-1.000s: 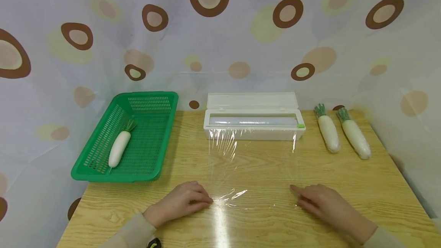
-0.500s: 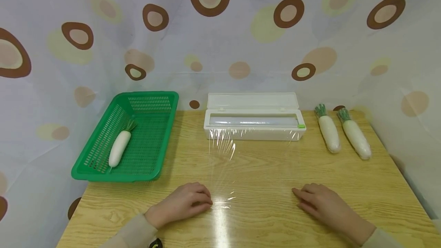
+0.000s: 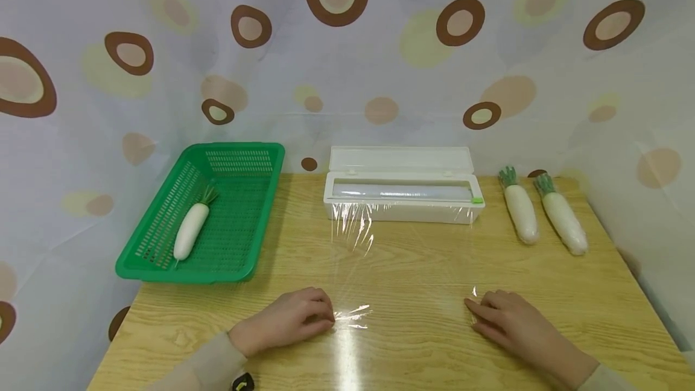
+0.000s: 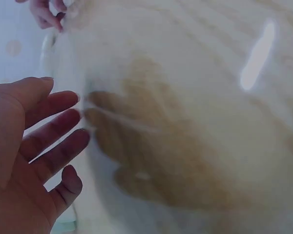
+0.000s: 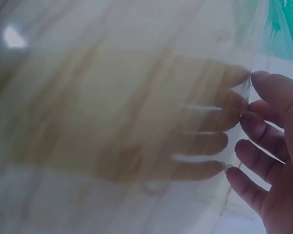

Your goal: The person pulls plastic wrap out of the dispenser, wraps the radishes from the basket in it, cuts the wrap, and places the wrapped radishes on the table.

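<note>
A thin sheet of plastic wrap (image 3: 402, 270) runs from the roll (image 3: 402, 191) in a white, open-lidded dispenser box (image 3: 404, 212) toward me over the wooden table. My left hand (image 3: 290, 321) is at the near left corner of the wrap, fingertips right at its edge beside bright wrinkles. My right hand (image 3: 507, 324) touches down at the near right corner, index finger extended. In the left wrist view the left fingers (image 4: 58, 146) are spread and loosely bent. The right wrist view has the right fingertips (image 5: 249, 129) at the surface, spread apart.
A green basket (image 3: 266, 210) at the left holds one bare white radish (image 3: 191, 231) with leaf stubs. Two film-covered radishes, the nearer-in one (image 3: 522, 213) and the outer one (image 3: 564, 222), lie at the back right. A patterned curtain (image 3: 358, 65) hangs behind the table.
Both hands stay almost in place, with the right one shifted slightly rightward. Glints and wrinkles on the wrap have shifted near the left fingertips, and a small glint shows beside the right ones.
</note>
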`<state>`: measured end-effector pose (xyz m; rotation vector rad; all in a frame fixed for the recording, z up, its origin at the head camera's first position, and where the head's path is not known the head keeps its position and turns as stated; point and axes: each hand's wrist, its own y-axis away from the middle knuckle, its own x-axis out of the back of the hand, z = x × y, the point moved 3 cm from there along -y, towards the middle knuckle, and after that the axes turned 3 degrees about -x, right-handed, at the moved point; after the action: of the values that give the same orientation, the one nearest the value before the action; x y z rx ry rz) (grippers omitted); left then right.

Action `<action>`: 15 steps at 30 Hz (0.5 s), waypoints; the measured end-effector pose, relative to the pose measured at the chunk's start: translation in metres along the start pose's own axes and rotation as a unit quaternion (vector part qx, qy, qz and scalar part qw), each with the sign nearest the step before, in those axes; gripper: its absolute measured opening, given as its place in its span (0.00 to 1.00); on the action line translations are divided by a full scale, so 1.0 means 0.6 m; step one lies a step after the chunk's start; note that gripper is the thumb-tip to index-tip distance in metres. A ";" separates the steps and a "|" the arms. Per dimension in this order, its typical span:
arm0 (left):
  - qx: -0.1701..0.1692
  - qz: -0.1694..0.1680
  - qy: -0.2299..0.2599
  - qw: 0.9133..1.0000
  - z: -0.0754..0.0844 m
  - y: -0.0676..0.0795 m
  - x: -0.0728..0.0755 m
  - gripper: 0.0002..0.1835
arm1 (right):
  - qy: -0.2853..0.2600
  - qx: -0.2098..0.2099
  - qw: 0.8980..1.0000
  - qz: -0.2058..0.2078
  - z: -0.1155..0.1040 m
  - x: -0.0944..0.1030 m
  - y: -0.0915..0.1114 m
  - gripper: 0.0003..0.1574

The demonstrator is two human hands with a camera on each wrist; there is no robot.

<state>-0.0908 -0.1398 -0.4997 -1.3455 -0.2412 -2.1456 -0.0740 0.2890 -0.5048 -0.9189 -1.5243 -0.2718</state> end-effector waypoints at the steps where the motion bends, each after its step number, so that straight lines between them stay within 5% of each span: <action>1: 0.008 -0.009 0.010 1.000 0.002 -0.003 0.005 0.04 | -0.001 0.003 1.000 0.001 0.000 0.000 0.000 0.24; 5: 0.008 -0.003 0.055 0.998 0.010 -0.020 0.052 0.06 | 0.002 0.008 1.000 -0.001 0.003 -0.002 0.001 0.24; 9: 0.030 0.040 0.101 0.994 0.011 -0.040 0.147 0.06 | 0.000 0.009 1.000 0.001 0.006 -0.002 0.002 0.24; 15: 0.167 0.127 0.083 0.974 -0.053 -0.044 0.293 0.08 | -0.013 0.022 1.000 0.013 0.005 -0.003 -0.001 0.24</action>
<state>-0.1856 -0.1997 -0.3584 -0.9455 -0.3270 -1.8890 -0.0766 0.2900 -0.5070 -0.9100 -1.5345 -0.2071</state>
